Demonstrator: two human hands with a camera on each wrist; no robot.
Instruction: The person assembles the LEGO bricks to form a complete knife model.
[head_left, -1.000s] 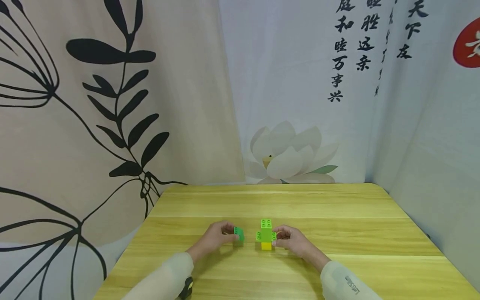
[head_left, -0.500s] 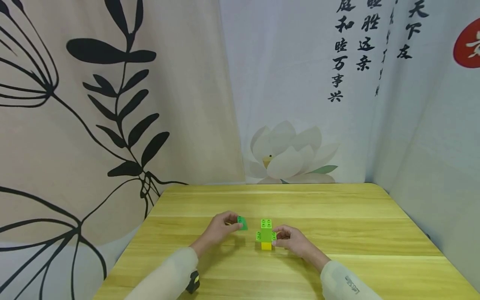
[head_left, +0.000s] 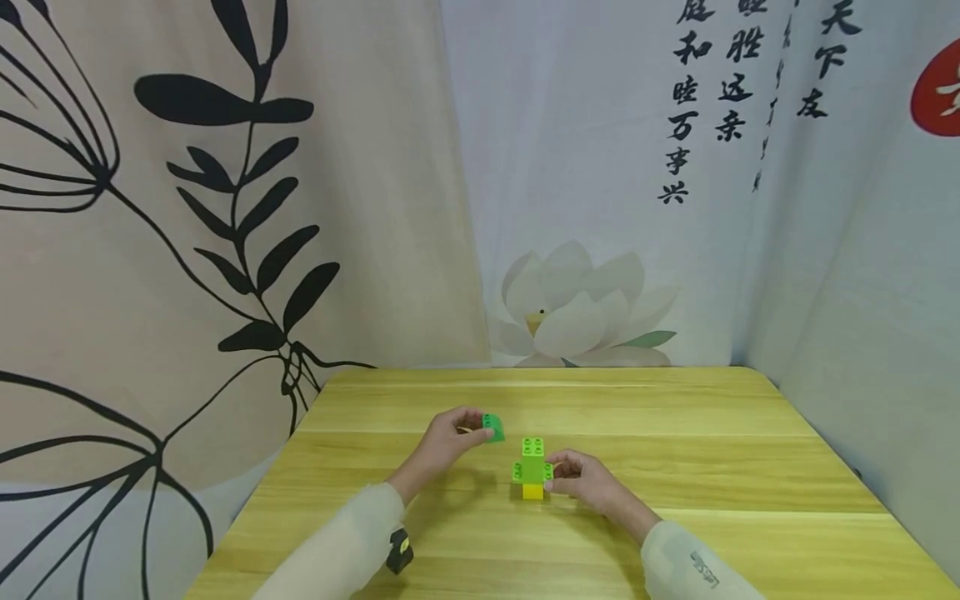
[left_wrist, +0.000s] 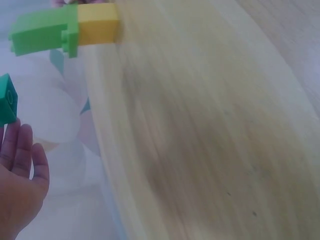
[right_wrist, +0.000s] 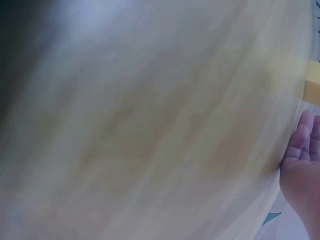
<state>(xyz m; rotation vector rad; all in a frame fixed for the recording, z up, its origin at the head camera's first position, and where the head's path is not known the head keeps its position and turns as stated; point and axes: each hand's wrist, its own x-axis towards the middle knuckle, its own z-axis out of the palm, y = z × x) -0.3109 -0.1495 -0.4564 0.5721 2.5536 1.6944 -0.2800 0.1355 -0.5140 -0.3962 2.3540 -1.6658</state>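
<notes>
Thumb and fingers of my left hand (head_left: 446,437) pinch a dark green building brick (head_left: 494,428) with a curved side, raised above the table to the left of and behind a small stack. At the left wrist view's edge the same brick (left_wrist: 7,104) shows its hollow underside. The stack stands upright: a yellow brick (head_left: 533,492) at the bottom, light green bricks (head_left: 532,469) above, with studs sticking out on both sides and on top. My right hand (head_left: 588,481) holds the stack by its right side, thumb at the front. In the right wrist view only the yellow brick's edge (right_wrist: 313,82) shows.
The wooden table (head_left: 697,450) extends around both hands. Behind it hangs a printed curtain (head_left: 390,208) with plants, a lotus and writing; another light cloth (head_left: 862,292) hangs along the right. A dark device (head_left: 400,551) sits at the left wrist.
My left hand has moved up, away from me and slightly right, with the dark green brick in its fingers. The right hand and the stack have stayed in place.
</notes>
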